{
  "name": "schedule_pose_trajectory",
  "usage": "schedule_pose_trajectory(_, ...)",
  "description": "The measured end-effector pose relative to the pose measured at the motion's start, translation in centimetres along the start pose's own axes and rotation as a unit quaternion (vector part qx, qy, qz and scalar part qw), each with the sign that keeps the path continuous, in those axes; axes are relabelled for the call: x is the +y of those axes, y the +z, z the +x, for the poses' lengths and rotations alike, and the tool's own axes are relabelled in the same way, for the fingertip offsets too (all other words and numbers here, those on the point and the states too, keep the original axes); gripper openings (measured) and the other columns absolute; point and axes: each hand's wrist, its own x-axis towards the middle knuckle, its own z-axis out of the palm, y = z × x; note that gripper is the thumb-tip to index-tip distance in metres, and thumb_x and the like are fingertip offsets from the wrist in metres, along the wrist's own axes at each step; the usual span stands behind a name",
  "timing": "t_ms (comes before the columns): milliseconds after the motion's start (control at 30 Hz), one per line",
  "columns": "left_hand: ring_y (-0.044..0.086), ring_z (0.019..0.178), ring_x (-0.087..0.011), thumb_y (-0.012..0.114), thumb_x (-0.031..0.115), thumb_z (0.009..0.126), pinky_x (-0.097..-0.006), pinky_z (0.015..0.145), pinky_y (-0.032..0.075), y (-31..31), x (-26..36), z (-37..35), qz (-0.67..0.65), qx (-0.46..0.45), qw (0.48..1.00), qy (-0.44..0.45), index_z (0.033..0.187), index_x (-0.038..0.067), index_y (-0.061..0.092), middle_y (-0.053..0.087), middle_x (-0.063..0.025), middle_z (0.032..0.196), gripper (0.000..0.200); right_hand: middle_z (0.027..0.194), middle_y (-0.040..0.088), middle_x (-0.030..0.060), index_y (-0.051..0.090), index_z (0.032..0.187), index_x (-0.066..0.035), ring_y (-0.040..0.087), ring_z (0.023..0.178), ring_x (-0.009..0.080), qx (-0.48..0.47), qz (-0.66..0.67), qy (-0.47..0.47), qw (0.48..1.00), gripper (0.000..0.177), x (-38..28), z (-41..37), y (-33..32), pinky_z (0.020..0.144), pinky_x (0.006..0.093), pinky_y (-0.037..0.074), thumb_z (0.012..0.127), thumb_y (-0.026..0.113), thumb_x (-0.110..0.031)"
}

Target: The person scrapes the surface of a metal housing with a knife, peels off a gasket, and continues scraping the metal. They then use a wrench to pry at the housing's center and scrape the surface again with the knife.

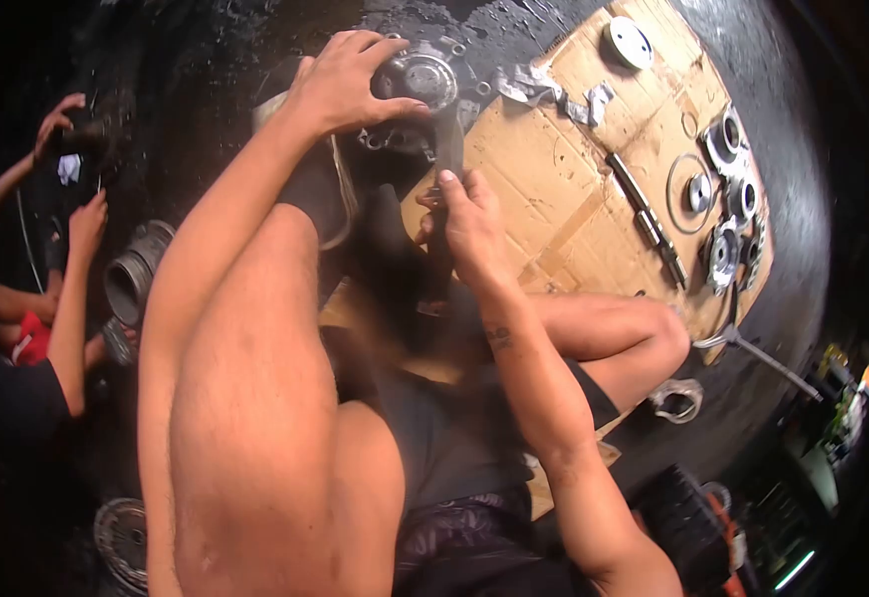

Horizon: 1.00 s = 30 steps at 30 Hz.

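A cardboard sheet [564, 199] lies right of both grips, bearing loose metal parts [728, 199]. The round metal housing [425, 80] sits under the left hand [350, 85], its grip closed over the rim. Just below, the right hand [469, 224] pinches a thin grey piece [449, 139], too blurred to name.

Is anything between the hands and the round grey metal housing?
Nothing visible. The left hand lies on the round grey metal housing, fingers curled over it; the right hand is right below, fingertips at its blurred lower part.
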Motion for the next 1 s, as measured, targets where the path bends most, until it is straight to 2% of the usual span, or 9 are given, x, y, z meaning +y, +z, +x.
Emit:
schedule_pose_trajectory(167,0.043,0.135,-0.0307,0.074,0.068,0.071,-0.0482,0.109,0.039,0.1,0.0,0.0,0.014,0.013,1.000,0.013,0.140,0.022,0.054,0.051,-0.0109,0.141,0.085,0.087,0.061,0.0138,0.044,0.110,-0.001,0.053,0.052,0.0156,0.019,0.047,0.016,0.999,0.021,0.9,0.0,2.9,0.046,0.0340,0.053,0.104,0.047,-0.021)
schedule_pose_trajectory(233,0.044,0.135,-0.0313,0.073,0.067,0.072,-0.0477,0.109,0.039,0.0,0.0,0.0,0.012,0.011,1.000,0.018,0.140,0.021,0.054,0.052,-0.0115,0.141,0.085,0.080,0.059,0.0106,0.044,0.102,-0.002,0.055,0.049,0.0136,0.024,0.066,0.021,0.997,0.016,0.3,-0.3,3.5,0.044,0.0328,0.052,0.104,0.045,-0.018)
schedule_pose_trajectory(400,0.045,0.134,-0.0326,0.073,0.066,0.073,-0.0462,0.109,0.040,0.0,-0.1,0.2,0.011,0.016,0.999,0.029,0.139,0.020,0.055,0.053,-0.0124,0.140,0.083,0.080,0.059,0.0120,0.043,0.103,-0.001,0.054,0.049,0.0142,0.034,0.106,0.005,0.994,0.017,0.6,-0.2,4.7,0.043,0.0337,0.051,0.104,0.045,-0.019)
schedule_pose_trajectory(500,0.045,0.133,-0.0324,0.073,0.065,0.074,-0.0457,0.109,0.040,0.0,-0.1,0.1,0.007,0.020,0.999,0.036,0.139,0.020,0.056,0.054,-0.0125,0.138,0.080,0.089,0.058,0.0151,0.042,0.109,-0.002,0.052,0.053,0.0160,0.032,0.120,0.006,0.992,0.018,0.7,-0.7,5.2,0.047,0.0343,0.051,0.105,0.044,-0.019)
schedule_pose_trajectory(600,0.047,0.132,-0.0310,0.073,0.060,0.078,-0.0448,0.108,0.041,0.1,-0.1,0.2,-0.002,0.029,0.999,0.033,0.137,0.019,0.057,0.056,-0.0112,0.136,0.073,0.088,0.057,0.0151,0.042,0.109,-0.002,0.052,0.053,0.0157,0.027,0.108,0.007,0.994,0.018,0.5,-0.8,5.9,0.047,0.0340,0.051,0.105,0.044,-0.019)
schedule_pose_trajectory(733,0.048,0.131,-0.0308,0.072,0.059,0.079,-0.0446,0.107,0.041,0.5,-0.5,0.2,0.000,0.037,0.998,0.044,0.136,0.019,0.057,0.056,-0.0108,0.135,0.071,0.088,0.056,0.0141,0.042,0.109,-0.002,0.051,0.052,0.0154,0.038,0.145,0.006,0.989,0.017,0.9,-0.4,6.1,0.046,0.0331,0.050,0.105,0.044,-0.019)
schedule_pose_trajectory(800,0.044,0.135,-0.0268,0.069,0.064,0.078,-0.0517,0.104,0.042,0.6,-0.7,0.4,-0.014,0.015,1.000,0.023,0.137,0.021,0.057,0.053,-0.0070,0.141,0.074,0.088,0.055,0.0135,0.043,0.110,-0.003,0.050,0.052,0.0149,0.028,0.157,0.002,0.987,0.017,0.9,-0.4,6.2,0.046,0.0319,0.048,0.105,0.044,-0.019)
schedule_pose_trajectory(933,0.044,0.135,-0.0270,0.068,0.063,0.080,-0.0517,0.104,0.042,0.7,-0.8,0.3,-0.013,0.019,0.999,0.030,0.137,0.021,0.057,0.053,-0.0071,0.141,0.072,0.081,0.056,0.0129,0.042,0.106,-0.002,0.051,0.046,0.0138,0.041,0.194,-0.019,0.980,0.016,1.5,0.4,6.0,0.041,0.0321,0.048,0.105,0.044,-0.018)
schedule_pose_trajectory(1000,0.049,0.130,-0.0311,0.068,0.056,0.085,-0.0435,0.107,0.041,0.6,-0.7,0.3,0.010,0.038,0.998,0.043,0.136,0.018,0.057,0.056,-0.0108,0.136,0.065,0.081,0.056,0.0131,0.042,0.105,-0.002,0.051,0.046,0.0137,0.030,0.188,-0.030,0.981,0.017,1.5,0.4,5.8,0.041,0.0317,0.048,0.105,0.044,-0.019)
